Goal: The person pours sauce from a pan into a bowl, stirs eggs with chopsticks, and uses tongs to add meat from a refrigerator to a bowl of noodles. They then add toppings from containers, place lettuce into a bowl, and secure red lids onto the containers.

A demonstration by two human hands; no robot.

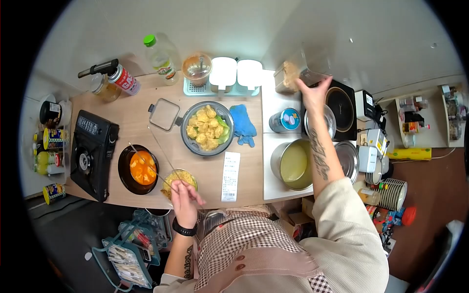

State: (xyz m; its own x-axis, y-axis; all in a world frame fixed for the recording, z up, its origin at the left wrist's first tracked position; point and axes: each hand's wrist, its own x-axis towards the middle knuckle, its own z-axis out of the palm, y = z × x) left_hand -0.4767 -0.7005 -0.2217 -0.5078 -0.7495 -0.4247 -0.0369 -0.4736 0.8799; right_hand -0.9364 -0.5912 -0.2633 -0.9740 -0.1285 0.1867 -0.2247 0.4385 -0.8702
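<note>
My left hand (183, 198) is closed on a pair of thin chopsticks (163, 155), their tips spread apart and pointing away from me. Beneath them sits a bowl of yellow crumbly food (180, 179), partly hidden by the hand. Left of it, a black bowl (122, 168) holds orange-red food. My right hand (313, 93) reaches to the back right, thumb and fingers around a clear plastic container (312, 71) with light-brown contents at its left side. A grey bowl (184, 139) holds golden fried pieces on green leaves, with a clear lid (165, 115) beside it.
A black gas stove (93, 156) stands at left. A printed receipt (230, 177) and blue cloth (243, 124) lie mid-table. A pot of yellowish liquid (294, 166), a blue tin (285, 120) and a black hob (341, 107) are at right. A green-capped bottle (161, 61) stands behind.
</note>
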